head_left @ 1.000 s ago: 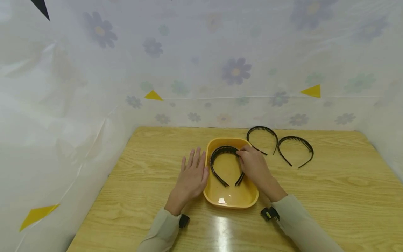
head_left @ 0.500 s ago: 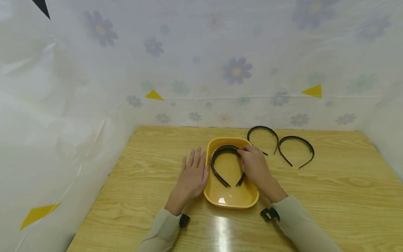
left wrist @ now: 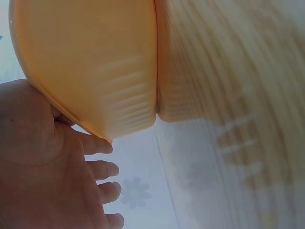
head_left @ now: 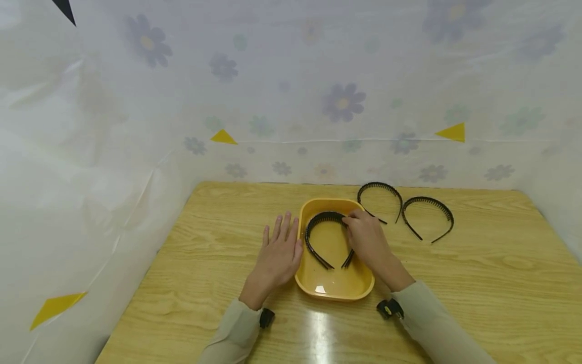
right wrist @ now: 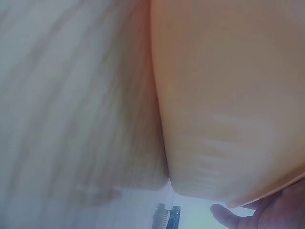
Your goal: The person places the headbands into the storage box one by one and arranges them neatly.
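Observation:
A yellow plastic basin (head_left: 334,289) stands on the table, holding a nested stack of black toothed headbands (head_left: 312,227) whose tips point toward the person. My right hand (head_left: 367,238) reaches over the basin's right rim and pinches the upper right part of that stack. My left hand (head_left: 275,255) lies along the left rim with straight fingers; in the left wrist view its thumb side meets the basin's edge (left wrist: 62,109). The right wrist view shows mostly the basin's outer wall (right wrist: 228,100), with part of the right hand (right wrist: 267,214) at the lower right.
Two more black headbands lie on the wooden table (head_left: 482,273) beyond the right hand: one at the back (head_left: 379,184) and one farther right (head_left: 429,200). A flowered plastic sheet (head_left: 282,91) rises behind the table.
The headband stack in the basin has shifted very slightly under the right hand's pinch. Both hands and the basin have otherwise stayed in place.

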Demonstrator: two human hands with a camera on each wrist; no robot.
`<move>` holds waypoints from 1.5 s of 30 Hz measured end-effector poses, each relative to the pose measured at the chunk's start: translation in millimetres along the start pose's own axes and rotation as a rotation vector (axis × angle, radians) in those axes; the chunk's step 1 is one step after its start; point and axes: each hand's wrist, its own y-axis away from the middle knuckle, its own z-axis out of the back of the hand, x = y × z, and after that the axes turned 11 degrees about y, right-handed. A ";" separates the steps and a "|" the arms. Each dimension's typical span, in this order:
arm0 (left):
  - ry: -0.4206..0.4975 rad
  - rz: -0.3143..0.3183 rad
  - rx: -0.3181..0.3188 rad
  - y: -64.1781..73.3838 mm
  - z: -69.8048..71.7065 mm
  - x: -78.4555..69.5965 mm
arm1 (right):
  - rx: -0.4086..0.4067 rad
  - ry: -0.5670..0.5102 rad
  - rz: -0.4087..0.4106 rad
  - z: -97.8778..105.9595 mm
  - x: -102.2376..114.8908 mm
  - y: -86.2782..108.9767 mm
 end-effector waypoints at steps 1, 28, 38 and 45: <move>-0.001 0.000 0.003 -0.4 0.1 -0.2 | -0.004 -0.002 0.001 0.1 -0.4 0.2; -0.001 -0.008 -0.006 -1.3 -4.4 -2.4 | 0.014 -0.158 -0.087 16.1 -4.3 7.9; 0.017 -0.003 -0.015 -0.9 -4.9 -2.3 | 0.011 -0.224 -0.160 38.5 -4.7 9.0; 0.011 -0.002 -0.026 -0.6 -4.4 0.2 | -0.046 -0.257 -0.201 38.2 -19.1 10.3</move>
